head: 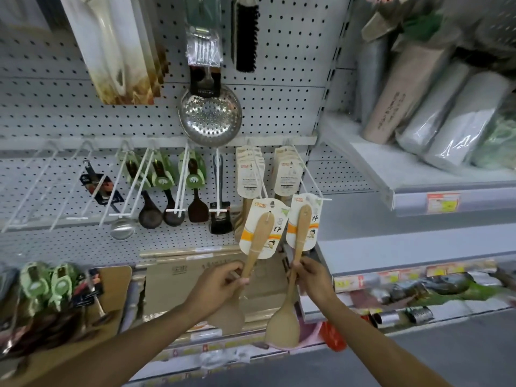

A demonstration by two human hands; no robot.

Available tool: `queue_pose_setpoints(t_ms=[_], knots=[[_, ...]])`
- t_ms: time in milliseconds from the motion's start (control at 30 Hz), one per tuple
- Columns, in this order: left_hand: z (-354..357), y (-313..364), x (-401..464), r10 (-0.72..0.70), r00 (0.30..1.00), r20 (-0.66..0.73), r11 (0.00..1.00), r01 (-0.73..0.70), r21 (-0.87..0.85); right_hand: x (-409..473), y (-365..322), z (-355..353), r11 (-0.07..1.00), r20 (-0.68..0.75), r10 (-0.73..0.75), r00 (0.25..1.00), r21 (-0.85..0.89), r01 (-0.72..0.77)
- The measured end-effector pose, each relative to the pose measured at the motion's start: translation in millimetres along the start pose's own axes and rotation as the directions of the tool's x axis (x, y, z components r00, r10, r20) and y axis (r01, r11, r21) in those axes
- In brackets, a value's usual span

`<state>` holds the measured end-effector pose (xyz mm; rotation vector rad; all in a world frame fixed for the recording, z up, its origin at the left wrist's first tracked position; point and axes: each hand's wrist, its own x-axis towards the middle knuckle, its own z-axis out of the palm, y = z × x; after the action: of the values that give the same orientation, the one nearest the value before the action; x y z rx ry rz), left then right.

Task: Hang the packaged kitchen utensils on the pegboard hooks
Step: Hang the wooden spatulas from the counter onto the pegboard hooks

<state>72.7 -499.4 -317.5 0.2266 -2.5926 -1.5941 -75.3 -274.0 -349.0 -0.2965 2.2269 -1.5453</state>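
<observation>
So each hand's got a wooden spatula by the handle. Left hand (pixel 223 280) is curled round the left spatula (pixel 252 247), right hand (pixel 312 275) pinches the right spatula (pixel 293 275). Both cards sit at the front tips of two white hooks (pixel 310 174), around 5 o'clock from the metal skimmer (pixel 210 115) on the pegboard (pixel 279 107).

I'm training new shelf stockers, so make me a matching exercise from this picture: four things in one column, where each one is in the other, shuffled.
Things:
1. round perforated steel skimmer
2. black bristle brush
3. left hand
4. right hand

Places:
A. on the pegboard, top, right of the skimmer's handle
B. gripping the left carded wooden spatula
C. hanging mid-pegboard
D. gripping the right carded wooden spatula

Pairs: 1-C, 2-A, 3-B, 4-D
</observation>
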Motion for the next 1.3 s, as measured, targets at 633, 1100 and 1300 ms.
queue_pose_setpoints(t_ms=[633,1100,1300], knots=[[8.3,10.9,13.0,0.013,1.0,-0.021,0.998,-0.012,0.059,96.4,-45.5,-4.2,0.999,-0.043,-0.028,0.999,-0.048,0.026],[15.4,-12.6,7.6,-0.005,1.0,0.023,0.991,0.002,0.133,8.9,-23.1,15.2,0.992,0.446,-0.034,0.894,-0.091,0.084],[37.9,-17.9,-8.8,-0.058,0.998,0.026,0.997,0.057,0.055,-15.9,-31.7,35.2,0.975,0.296,-0.172,0.94,0.187,0.119]])
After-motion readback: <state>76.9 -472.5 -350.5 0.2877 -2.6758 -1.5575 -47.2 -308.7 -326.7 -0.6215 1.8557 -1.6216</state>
